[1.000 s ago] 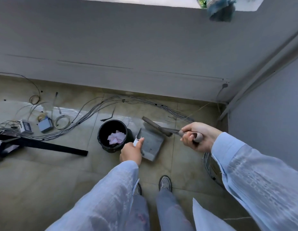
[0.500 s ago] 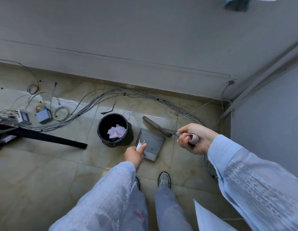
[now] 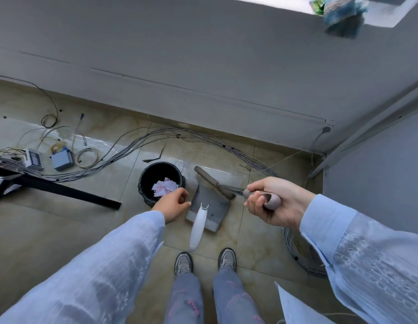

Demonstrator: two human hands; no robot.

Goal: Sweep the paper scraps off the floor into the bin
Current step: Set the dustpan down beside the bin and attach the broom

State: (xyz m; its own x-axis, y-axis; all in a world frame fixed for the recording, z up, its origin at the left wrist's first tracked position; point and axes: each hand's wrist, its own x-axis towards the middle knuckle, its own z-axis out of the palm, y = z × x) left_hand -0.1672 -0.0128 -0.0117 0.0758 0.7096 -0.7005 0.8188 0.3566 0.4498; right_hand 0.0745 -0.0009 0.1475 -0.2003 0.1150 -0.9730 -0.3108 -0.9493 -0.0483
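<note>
Fingers (image 3: 257, 202) of right hand (image 3: 276, 202) grip broom (image 3: 215, 182); left hand (image 3: 173, 204) loose beside upright-handled dustpan (image 3: 209, 206).

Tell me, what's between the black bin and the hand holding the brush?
The grey dustpan with its white handle stands between the bin and the right hand, in the head view.

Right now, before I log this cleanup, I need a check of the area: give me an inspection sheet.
Surface: tiled floor, no loose scraps seen.
Job's things: paper scraps inside black bin; dustpan on floor, pan empty, white handle free.
Clutter: two small boxes, black bar.
Grips: left hand open beside dustpan handle; right hand shut on brush.
Cables: bundle along wall, coil by right foot.
Surroundings: grey wall, corner.
</note>
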